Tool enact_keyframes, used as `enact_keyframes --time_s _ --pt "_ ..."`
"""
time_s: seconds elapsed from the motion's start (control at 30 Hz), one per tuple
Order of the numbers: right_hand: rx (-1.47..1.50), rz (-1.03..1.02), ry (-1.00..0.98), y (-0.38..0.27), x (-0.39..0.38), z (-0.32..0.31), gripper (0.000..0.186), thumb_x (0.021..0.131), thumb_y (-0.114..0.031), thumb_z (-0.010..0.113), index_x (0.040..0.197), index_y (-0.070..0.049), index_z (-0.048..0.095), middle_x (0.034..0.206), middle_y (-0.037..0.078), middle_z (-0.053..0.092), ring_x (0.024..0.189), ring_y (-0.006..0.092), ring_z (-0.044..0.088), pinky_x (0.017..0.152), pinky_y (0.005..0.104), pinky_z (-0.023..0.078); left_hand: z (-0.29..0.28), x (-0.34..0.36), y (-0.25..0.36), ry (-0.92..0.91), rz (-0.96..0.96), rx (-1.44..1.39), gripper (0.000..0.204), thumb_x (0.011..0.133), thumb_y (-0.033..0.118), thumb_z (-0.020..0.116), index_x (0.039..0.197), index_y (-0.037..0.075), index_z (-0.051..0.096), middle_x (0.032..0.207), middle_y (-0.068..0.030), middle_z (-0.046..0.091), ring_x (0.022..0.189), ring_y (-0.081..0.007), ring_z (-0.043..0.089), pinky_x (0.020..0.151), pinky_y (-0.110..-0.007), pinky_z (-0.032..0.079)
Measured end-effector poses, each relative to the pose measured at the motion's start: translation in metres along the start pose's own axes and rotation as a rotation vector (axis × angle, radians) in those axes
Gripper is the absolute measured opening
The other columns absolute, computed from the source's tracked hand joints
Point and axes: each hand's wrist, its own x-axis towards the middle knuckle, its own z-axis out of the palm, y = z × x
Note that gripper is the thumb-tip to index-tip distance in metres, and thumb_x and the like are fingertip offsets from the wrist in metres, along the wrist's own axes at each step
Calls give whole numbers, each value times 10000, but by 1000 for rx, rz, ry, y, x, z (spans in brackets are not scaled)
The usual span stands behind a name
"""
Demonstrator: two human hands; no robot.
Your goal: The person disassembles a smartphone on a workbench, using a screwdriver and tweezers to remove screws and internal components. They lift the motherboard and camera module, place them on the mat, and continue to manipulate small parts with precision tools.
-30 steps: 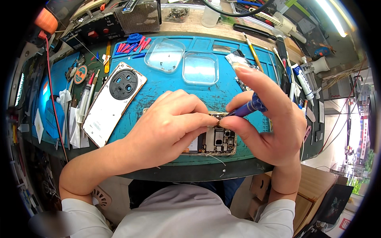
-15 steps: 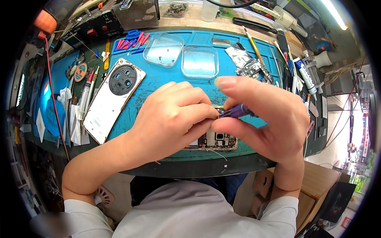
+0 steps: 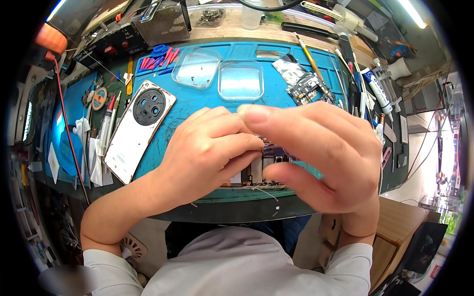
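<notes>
My left hand (image 3: 210,143) is closed above an opened phone (image 3: 255,172) whose circuit board shows. Its pinched fingertips meet one end of a slim purple tool, seemingly a screwdriver (image 3: 274,150). Over the tool's other end hovers my right hand (image 3: 328,153), thumb and index finger spread wide apart; its remaining fingers are hidden. No contact between that thumb and the tool is visible. The tool's tip and the phone's upper part are covered by my hands. A white phone back cover (image 3: 129,143) with a round black camera ring lies left of my left hand.
Two clear plastic boxes (image 3: 241,81) stand on the blue work mat (image 3: 170,118). A loose circuit board (image 3: 308,89) and a yellow-handled brush (image 3: 310,56) lie at the far right. White tubes (image 3: 377,91) and tools line the right edge; pens and tweezers (image 3: 108,118) the left.
My right thumb and index finger have spread further apart, and the index finger reaches farther left. Less of the purple tool shows. The whole view has shifted slightly; my left hand keeps its pinch.
</notes>
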Motion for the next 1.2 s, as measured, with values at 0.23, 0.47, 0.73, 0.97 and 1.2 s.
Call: enact_keyframes --time_s 0.23,0.47,0.73,0.97,1.2 --pt "-6 130 -51 -8 -2 -6 397 865 -131 774 1236 3 734 1063 160 779 726 244 703 634 333 553 -2 -2 -2 -49 21 36 162 811 105 805 959 102 740 913 -2 677 823 -228 629 705 -377 465" --pt "10 137 -114 -8 -3 -9 414 867 -97 765 1265 7 718 1126 167 776 741 229 700 656 336 562 0 -2 -1 -24 15 17 182 798 103 813 963 107 736 918 -1 678 825 -229 630 707 -374 466" --pt "41 164 -55 -10 -4 -4 462 869 -183 789 1278 15 706 1160 165 770 826 288 751 712 358 597 -2 -2 0 -69 -7 33 195 792 102 814 969 109 732 966 -11 694 838 -242 627 723 -383 470" --pt "31 227 -187 -17 -1 -16 472 863 -147 790 1293 22 692 1188 170 761 856 291 756 718 359 601 -1 -2 -1 -34 -7 2 208 796 98 810 988 113 733 973 -14 692 854 -243 632 732 -385 471" --pt "84 181 -65 -11 -5 -3 494 845 -143 805 1294 25 688 1205 177 754 876 300 755 741 360 609 -5 -2 0 -119 -22 23 202 803 104 812 987 109 730 979 -18 695 890 -243 650 732 -388 470"
